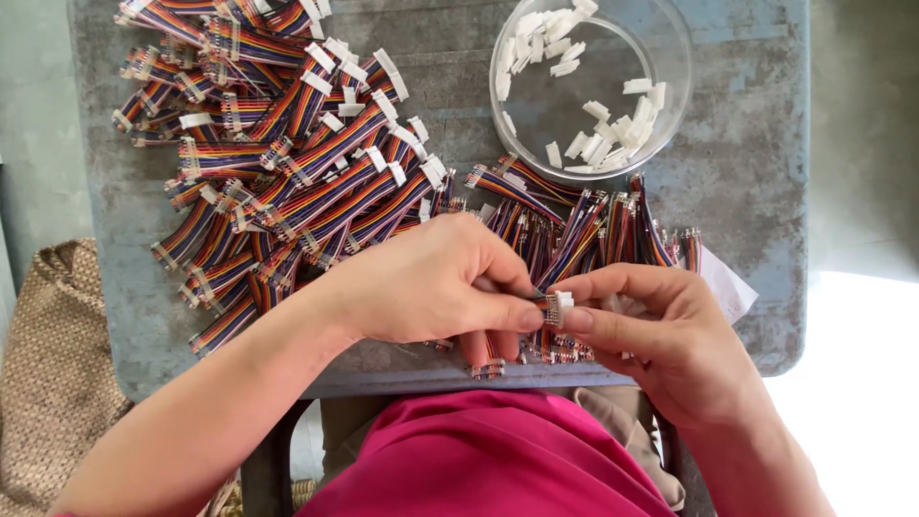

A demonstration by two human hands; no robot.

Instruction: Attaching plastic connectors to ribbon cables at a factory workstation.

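Left hand (436,282): clenched around a short rainbow ribbon cable (486,359), thumb and forefinger pinching its upper end; the lower end, with metal terminals, sticks out below the fingers near the front edge of the surface.
Right hand (661,330): thumb and forefinger pinch a small white plastic connector housing (563,303), pressed right against the cable end held by the left hand.
Where the two meet: between the hands, just above the front edge of the grey, worn surface (766,191).
Finished pile (287,144): many ribbon cables with white housings fitted, heaped on the left half of the surface.
Bare cables (593,225): a row without housings, lying just behind the hands.
Clear round bowl (670,57): at the back right, holding loose white housings (613,129).
Woven mat (53,383): on the floor to the left.
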